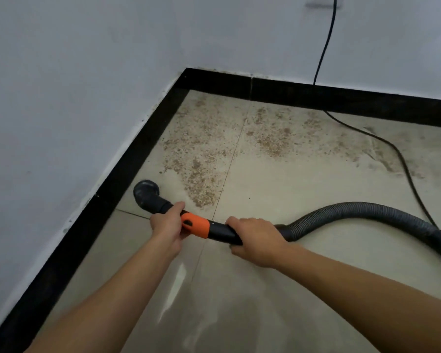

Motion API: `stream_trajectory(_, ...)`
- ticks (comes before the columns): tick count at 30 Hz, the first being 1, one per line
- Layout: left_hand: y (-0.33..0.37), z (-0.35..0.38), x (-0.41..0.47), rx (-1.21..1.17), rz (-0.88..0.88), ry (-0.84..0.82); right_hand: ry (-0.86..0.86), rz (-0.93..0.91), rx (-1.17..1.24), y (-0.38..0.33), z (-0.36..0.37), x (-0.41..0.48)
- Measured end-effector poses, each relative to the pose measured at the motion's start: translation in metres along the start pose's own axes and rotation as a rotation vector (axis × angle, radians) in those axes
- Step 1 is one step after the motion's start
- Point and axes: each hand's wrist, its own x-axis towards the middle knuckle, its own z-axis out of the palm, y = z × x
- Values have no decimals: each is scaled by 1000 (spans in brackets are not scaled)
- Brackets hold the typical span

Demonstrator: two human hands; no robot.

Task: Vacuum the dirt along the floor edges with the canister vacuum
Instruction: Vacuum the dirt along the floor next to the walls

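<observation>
The room is dim and evenly lit, with a cool bluish cast over the wall (61, 98). A pale sheen lies on the floor tile (178, 289) just ahead of my forearms, perhaps from a window or lamp behind me, though I cannot see the source. Shadows are soft; only a faint one sits under the hose (341, 212). The whole picture is slightly soft, and the outlet (321, 2) at the top edge is smeared. The black baseboard (112, 179) bows outward toward the frame's edges, the wide lens bending straight lines. My arms swell at the bottom corners.
</observation>
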Motion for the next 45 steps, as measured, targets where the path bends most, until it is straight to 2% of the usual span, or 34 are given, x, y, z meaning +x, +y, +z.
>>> stream_trajectory(2, -6, -22, -3, 60, 30, -103, 33, 18, -31, 10, 2, -2)
stream_trajectory(3, -11, -36, 0, 126, 92, -101, 47, 13, -58, 17, 1, -6)
stream_trajectory(8, -65, -111, 34, 811, 548, 197, 12, 13, -209, 65, 0, -46)
stream_trajectory(10, -88, -122, 43, 1029, 674, 240, -21, 89, -281, 91, -1, -64)
stream_trajectory(12, -105, -121, 46, 1141, 745, 257, -23, 205, -322, 116, -8, -78)
stream_trajectory(16, -112, -116, 45, 1170, 744, 267, 110, 428, -256, 139, -22, -82)
stream_trajectory(21, -113, -117, 48, 1187, 765, 273, 28, 196, -319, 114, 7, -71)
stream_trajectory(25, -113, -118, 46, 1174, 777, 285, 101, 302, -260, 93, 12, -48)
stream_trajectory(29, -113, -120, 45, 1174, 771, 274, 29, 158, -355, 89, 19, -44)
stream_trajectory(33, -112, -121, 46, 1180, 786, 258, 123, 316, -298, 94, 4, -32)
stream_trajectory(37, -108, -136, 52, 1233, 822, 200, 73, 178, -344, 82, 5, -19)
stream_trajectory(39, -104, -146, 55, 1235, 854, 175, 90, 224, -285, 70, 3, -8)
stream_trajectory(41, -103, -156, 58, 1205, 852, 217, 135, 288, -228, 56, 6, 3)
stream_trajectory(45, -107, -167, 59, 1142, 738, 357, 63, 164, -318, 22, 27, 9)
